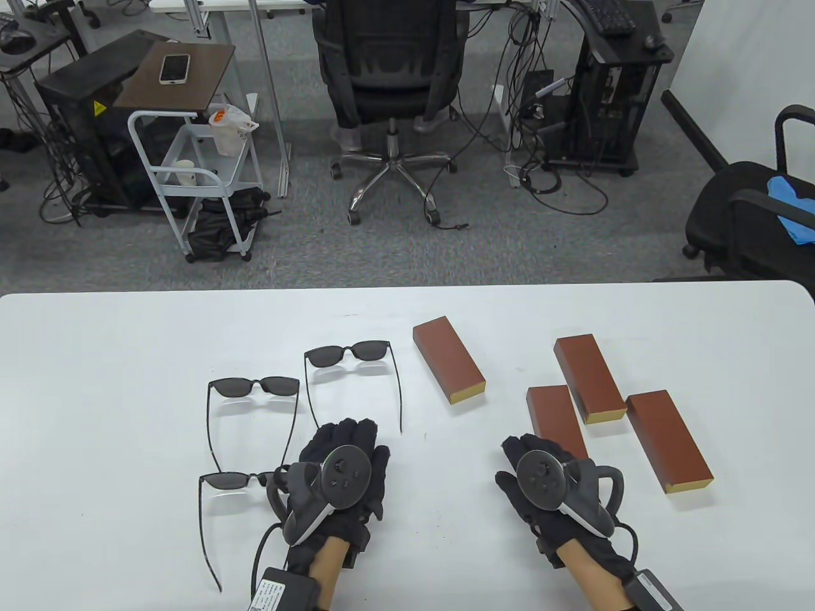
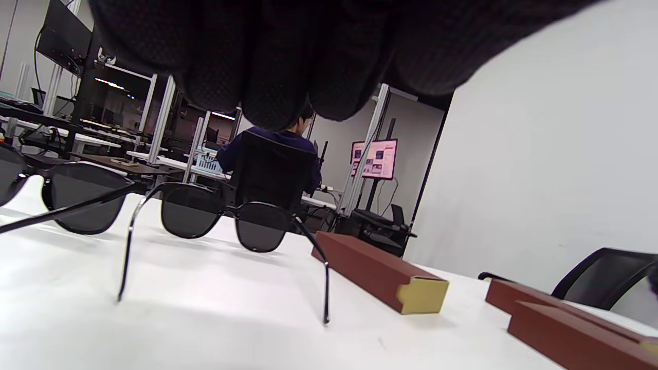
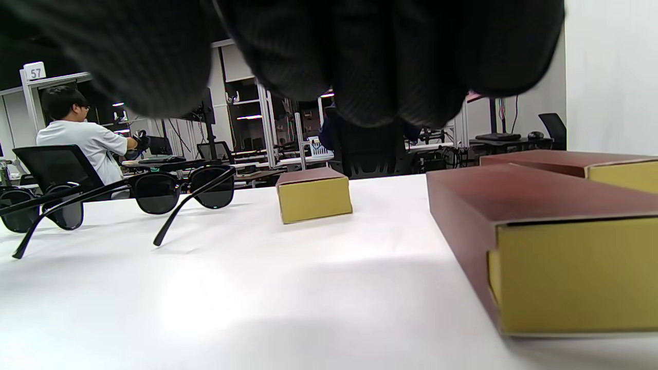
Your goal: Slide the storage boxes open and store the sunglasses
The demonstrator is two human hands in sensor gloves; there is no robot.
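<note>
Three black sunglasses lie with arms unfolded on the white table [image 1: 95, 382]: a far pair [image 1: 347, 353], a middle pair [image 1: 255, 386] and a near pair [image 1: 229, 480] partly hidden under my left hand's tracker. Four closed brown boxes with yellow ends lie to the right: one alone [image 1: 449, 359], and three grouped [image 1: 589, 379], [image 1: 555, 417], [image 1: 668, 442]. My left hand [image 1: 347, 439] rests palm down just behind the far pair's arm tips, holding nothing. My right hand [image 1: 531, 452] rests palm down at the near end of a box [image 3: 545, 231], holding nothing.
Beyond the table's far edge stand an office chair [image 1: 388, 76], a small cart [image 1: 191, 172] and a computer rack [image 1: 605, 102]. Another chair [image 1: 751, 216] is at the far right. A seated person [image 3: 87, 144] shows in the background.
</note>
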